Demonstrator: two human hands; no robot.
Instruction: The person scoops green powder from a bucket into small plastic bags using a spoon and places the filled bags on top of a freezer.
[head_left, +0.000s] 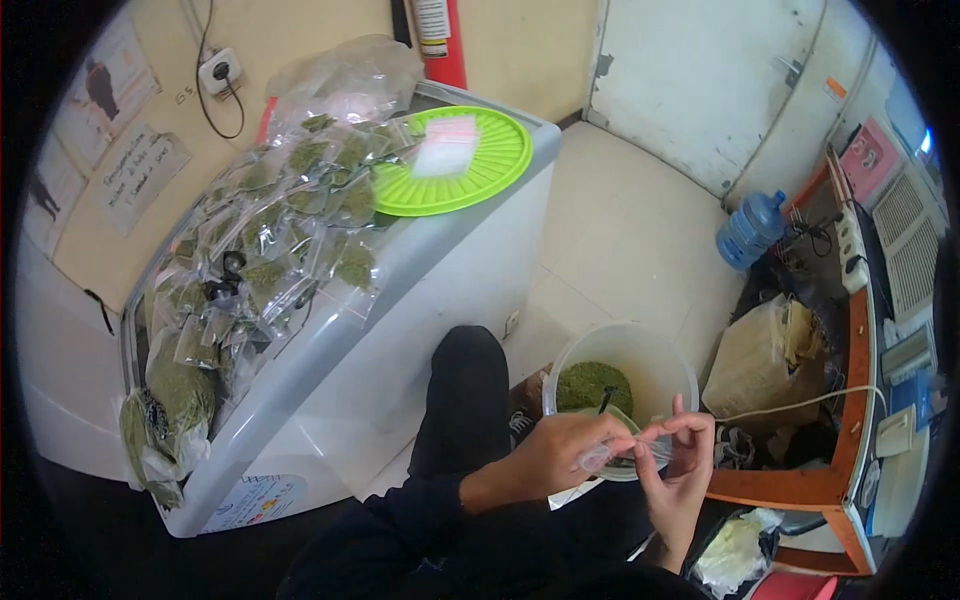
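Between the fingertips of my left hand (551, 457) and my right hand (679, 465) is a small clear plastic bag (656, 450), pinched from both sides. Below and just beyond the hands stands a translucent plastic bucket (664, 360), with dried green crushed leaf (592, 382) inside it. A dark handle (607, 397) sticks up near the leaf; what it belongs to is partly hidden by my hands. On the white chest freezer (465, 262) to the left lie many small zip bags of green leaf (262, 225). A stack of zip bags (446, 150) rests on a lime-green round plastic lid (495, 165).
A blue water jug (750, 229) stands on the tiled floor near the door (690, 82). At the right is a wooden-edged desk (855, 420) with a power strip (850, 247). A cardboard box (765, 360) sits beneath it. A fire extinguisher (442, 45) hangs behind the freezer.
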